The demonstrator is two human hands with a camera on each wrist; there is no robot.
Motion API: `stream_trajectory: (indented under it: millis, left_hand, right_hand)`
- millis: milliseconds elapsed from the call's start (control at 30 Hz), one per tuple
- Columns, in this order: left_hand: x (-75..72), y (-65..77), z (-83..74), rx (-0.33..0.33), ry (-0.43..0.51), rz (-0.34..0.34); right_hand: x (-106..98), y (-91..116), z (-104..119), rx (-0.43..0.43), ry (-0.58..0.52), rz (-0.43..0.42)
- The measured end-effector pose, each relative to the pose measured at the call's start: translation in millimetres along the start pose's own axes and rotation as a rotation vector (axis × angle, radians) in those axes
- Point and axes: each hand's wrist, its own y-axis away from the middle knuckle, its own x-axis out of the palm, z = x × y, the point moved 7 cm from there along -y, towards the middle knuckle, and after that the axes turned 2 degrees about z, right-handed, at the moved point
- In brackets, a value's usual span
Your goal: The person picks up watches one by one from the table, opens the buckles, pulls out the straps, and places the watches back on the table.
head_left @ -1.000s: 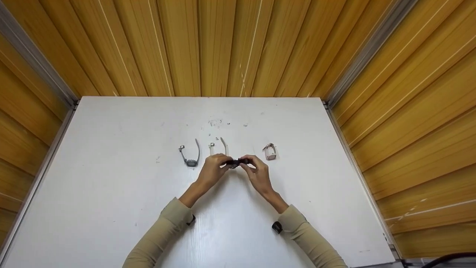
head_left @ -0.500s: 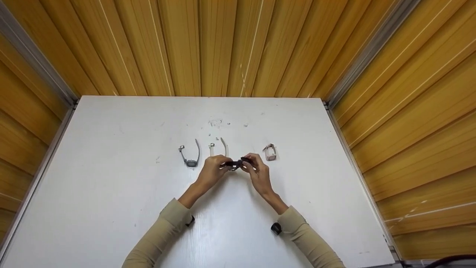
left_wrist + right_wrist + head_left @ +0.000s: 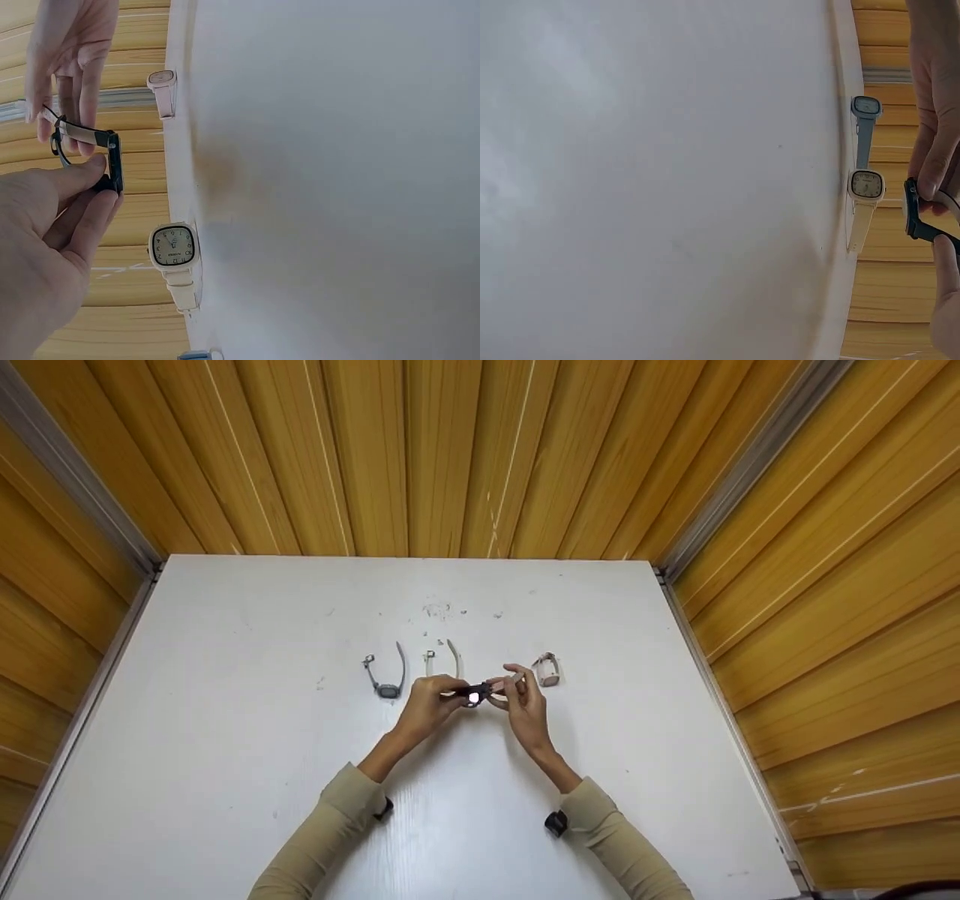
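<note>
A black wristwatch is held off the white table between both hands. My left hand pinches its case, with the thumb and fingers on either side in the left wrist view. On the other side, my right hand holds the strap, which bends away from the case and shows a paler inner face. Light glints off the watch in the head view. Behind my left hand lies a cream watch, partly hidden from the head view. A grey-blue watch lies farther left with its strap undone.
A pink watch with its strap looped stands beyond my right hand. Small marks and specks dot the white table toward its back edge. Wood-patterned panels rise behind the table and at both sides.
My right fingers have lifted and turned the strap, so its pale inner side now shows. The watch case has tilted and catches the light. My left hand has stayed nearly in place.
</note>
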Motion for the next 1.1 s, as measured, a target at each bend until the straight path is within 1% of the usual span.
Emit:
stream_trajectory:
  millis: [100,200,267,367,533,633,733,867,967,1033,1100]
  left_hand:
    - [-1.5,0.5,-0.7,-0.006,0.024,-0.004]
    - [-1.4,-0.4,-2.1,-0.001,0.024,-0.003]
    - [-1.1,-0.9,-2.9,0.008,0.008,-0.002]
    - [-0.6,-1.0,-3.5,0.005,0.001,0.000]
    - [0.1,0.1,-3.4,-0.019,0.034,0.006]
    - [-0.1,0.2,-4.1,-0.021,0.052,0.004]
    - [-1.4,0.5,-6.0,-0.020,0.058,-0.004]
    - [-3.2,0.9,-9.3,-0.015,0.065,-0.018]
    - [-3.8,2.8,-10.2,-0.020,0.076,-0.030]
    - [-4.5,3.3,-10.7,-0.026,0.085,-0.038]
    - [-5.6,1.4,-12.0,-0.026,0.092,-0.046]
  right_hand:
    - [-0.3,-0.5,-0.8,0.028,-0.069,-0.008]
    - [-1.0,-1.0,-2.6,0.043,-0.094,-0.008]
    - [-1.2,-1.0,-3.7,0.050,-0.087,-0.008]
    - [-0.8,-0.6,-4.4,0.065,-0.059,-0.004]
    - [-0.3,-1.3,-5.8,0.088,-0.005,0.003]
    - [-0.2,-1.6,-6.0,0.081,0.036,0.010]
    - [0.5,-0.5,-3.7,0.059,0.052,0.017]
    - [3.4,2.2,9.9,0.020,0.042,0.020]
    - [6.9,4.9,21.9,-0.028,0.062,0.019]
    - [8.7,5.2,27.0,-0.053,0.078,0.020]
    - [8.7,3.0,26.2,-0.071,0.093,0.017]
